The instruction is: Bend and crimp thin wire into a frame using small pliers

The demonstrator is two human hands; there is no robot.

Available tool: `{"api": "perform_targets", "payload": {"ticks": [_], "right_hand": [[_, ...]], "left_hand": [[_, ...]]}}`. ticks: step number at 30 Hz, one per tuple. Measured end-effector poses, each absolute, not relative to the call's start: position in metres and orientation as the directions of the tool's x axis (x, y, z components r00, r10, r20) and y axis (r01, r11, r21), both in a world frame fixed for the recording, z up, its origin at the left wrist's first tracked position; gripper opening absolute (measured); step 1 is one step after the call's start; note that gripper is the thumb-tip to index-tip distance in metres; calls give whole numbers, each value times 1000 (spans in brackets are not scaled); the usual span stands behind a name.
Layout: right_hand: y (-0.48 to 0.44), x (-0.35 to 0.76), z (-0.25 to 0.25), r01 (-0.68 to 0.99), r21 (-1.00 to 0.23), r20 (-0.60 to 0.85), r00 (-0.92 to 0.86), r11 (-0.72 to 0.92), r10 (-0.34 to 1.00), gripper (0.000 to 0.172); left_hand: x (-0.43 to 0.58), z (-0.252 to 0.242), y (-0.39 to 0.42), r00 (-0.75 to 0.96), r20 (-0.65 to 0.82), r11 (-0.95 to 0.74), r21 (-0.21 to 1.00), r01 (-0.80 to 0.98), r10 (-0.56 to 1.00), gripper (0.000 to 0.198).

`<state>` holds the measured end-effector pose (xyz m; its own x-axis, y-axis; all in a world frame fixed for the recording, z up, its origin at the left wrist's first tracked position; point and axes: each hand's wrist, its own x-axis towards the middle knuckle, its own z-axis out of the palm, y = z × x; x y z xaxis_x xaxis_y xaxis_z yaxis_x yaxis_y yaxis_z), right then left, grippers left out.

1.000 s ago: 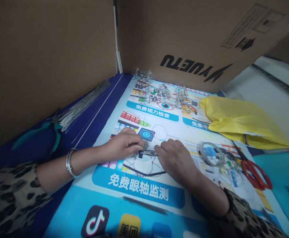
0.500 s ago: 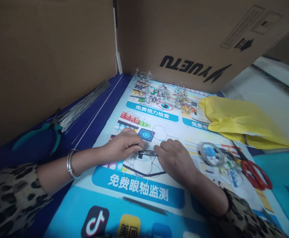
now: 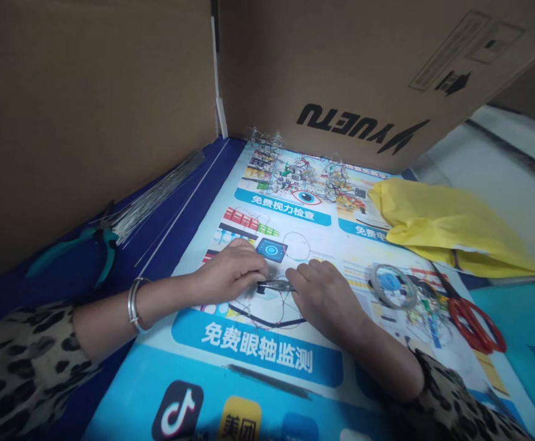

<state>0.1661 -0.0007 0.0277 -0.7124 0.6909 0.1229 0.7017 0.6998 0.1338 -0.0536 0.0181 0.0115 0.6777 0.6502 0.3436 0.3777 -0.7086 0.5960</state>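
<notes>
My right hand point(image 3: 325, 297) is wrapped round small pliers point(image 3: 277, 285), whose dark jaws point left. The handles are hidden in my palm. My left hand point(image 3: 235, 269) is closed in a pinch at the tip of the jaws, on what looks like thin wire too fine to see clearly. Loops of thin wire point(image 3: 280, 315) with tiny beads hang or lie just below both hands, over the printed poster point(image 3: 189, 361). A single wire ring point(image 3: 296, 246) lies beyond the pliers.
Teal-handled pliers point(image 3: 72, 248) and a bundle of straight wires point(image 3: 157, 196) lie left. Tangled beaded wire pieces point(image 3: 304, 171) sit at the back before a cardboard box point(image 3: 341, 73). To the right are a clear tape roll point(image 3: 392, 286), red scissors point(image 3: 474, 324) and a yellow bag point(image 3: 451, 226).
Almost nothing differs. Both hands and the pliers keep the same pose, and the whole view has shifted very slightly.
</notes>
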Motion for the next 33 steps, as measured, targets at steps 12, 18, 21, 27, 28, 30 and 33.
{"api": "perform_targets", "payload": {"ticks": [12, 18, 21, 27, 28, 30, 33], "right_hand": [[0, 167, 29, 716, 116, 84, -697, 688, 712, 7], [0, 167, 29, 724, 93, 78, -689, 683, 720, 6], [0, 167, 28, 727, 89, 75, -687, 681, 723, 6], [-1, 167, 29, 725, 86, 64, -689, 684, 722, 6], [-1, 167, 29, 726, 89, 61, -688, 682, 724, 6], [-2, 166, 29, 730, 96, 54, -682, 676, 729, 6], [-2, 166, 29, 739, 103, 45, -672, 666, 739, 6]], "left_hand": [[-54, 12, 19, 682, 376, -737, 569, 364, 627, 15], [-54, 12, 19, 683, 397, -748, 571, 339, 613, 13], [-54, 11, 20, 682, 414, -757, 566, 326, 603, 12], [-54, 10, 19, 680, 433, -767, 561, 312, 592, 12], [-54, 10, 19, 682, 431, -768, 560, 311, 590, 12], [-54, 10, 19, 687, 429, -771, 555, 312, 587, 12], [-54, 11, 18, 694, 423, -776, 543, 320, 582, 13]]}}
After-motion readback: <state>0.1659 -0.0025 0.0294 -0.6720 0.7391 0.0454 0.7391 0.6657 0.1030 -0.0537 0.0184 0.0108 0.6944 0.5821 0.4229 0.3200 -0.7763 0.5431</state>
